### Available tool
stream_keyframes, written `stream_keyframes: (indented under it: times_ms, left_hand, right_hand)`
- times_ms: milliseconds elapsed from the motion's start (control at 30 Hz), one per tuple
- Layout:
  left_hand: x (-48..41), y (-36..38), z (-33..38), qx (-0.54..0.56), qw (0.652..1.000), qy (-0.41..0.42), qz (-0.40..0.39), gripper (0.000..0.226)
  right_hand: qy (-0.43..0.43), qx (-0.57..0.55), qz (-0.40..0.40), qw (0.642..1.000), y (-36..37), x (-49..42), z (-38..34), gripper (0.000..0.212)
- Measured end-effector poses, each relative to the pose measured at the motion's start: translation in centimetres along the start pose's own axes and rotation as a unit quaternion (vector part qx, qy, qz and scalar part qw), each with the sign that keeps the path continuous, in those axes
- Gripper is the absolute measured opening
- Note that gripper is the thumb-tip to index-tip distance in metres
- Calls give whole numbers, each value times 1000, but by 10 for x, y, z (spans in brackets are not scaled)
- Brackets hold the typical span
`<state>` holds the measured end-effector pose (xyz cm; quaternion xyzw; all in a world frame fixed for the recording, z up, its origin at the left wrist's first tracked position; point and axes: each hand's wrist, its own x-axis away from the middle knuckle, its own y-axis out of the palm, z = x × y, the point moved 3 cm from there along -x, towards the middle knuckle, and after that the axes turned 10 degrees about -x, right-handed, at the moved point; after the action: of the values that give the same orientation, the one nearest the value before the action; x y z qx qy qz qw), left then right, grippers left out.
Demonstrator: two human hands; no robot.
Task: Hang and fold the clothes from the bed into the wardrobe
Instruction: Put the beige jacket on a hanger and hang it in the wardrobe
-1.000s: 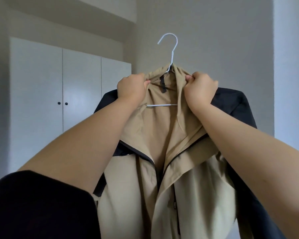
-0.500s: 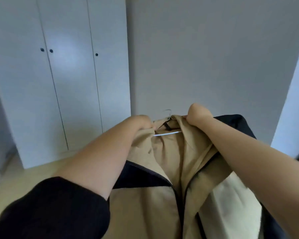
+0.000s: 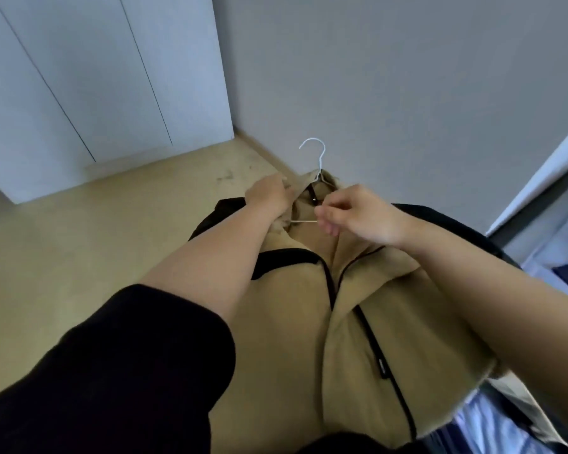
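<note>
A tan jacket (image 3: 295, 322) with black shoulders and black zip trim hangs on a white wire hanger (image 3: 315, 155), held out in front of me. The hanger's hook sticks out above the collar. My left hand (image 3: 269, 194) grips the left side of the collar. My right hand (image 3: 354, 214) is at the right side of the collar, its fingertips pinched at the hanger's wire bar. The white wardrobe (image 3: 95, 77) stands at the upper left with its doors closed.
Beige floor (image 3: 79, 240) lies between me and the wardrobe. A grey wall (image 3: 407, 93) is straight ahead. At the right edge are a white door frame (image 3: 545, 178) and blue-and-white fabric (image 3: 492, 424) low down.
The view has tipped down from the wall to the floor. The jacket has dropped lower with my hands. My right hand has let go of the collar fold and now pinches at the hanger bar.
</note>
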<state>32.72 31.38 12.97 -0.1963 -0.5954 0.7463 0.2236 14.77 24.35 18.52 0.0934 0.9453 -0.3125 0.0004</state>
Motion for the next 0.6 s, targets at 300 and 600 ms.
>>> stream_keyframes:
  times_ms: [300,600]
  left_hand:
    - [103,-45,21,126,964,189,136,25]
    - [216,-17,20,54,958,254,-118,34]
  right_hand:
    - [15,127,-157,979,8,62,10,26]
    - [-96,191,10,977,9,88,7,15]
